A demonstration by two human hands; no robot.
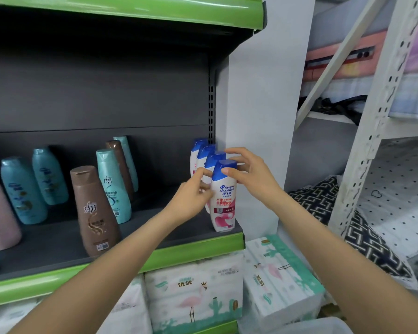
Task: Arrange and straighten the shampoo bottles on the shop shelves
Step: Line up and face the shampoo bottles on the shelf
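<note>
- The front Head & Shoulders bottle [223,198] stood upright at the shelf's [58,242] right end, heading a row of four
- Right hand [249,174] gripped its blue cap; left hand [191,196] pinched its shoulder

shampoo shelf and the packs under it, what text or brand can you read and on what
"head & shoulders": front white blue-capped bottle; its Chinese lines too blurred.
"拉芳": front brown bottle.
"拉芳": teal bottle behind it.
"优优": white flamingo-print tissue pack.
Other labels, barcodes: too small.
</note>
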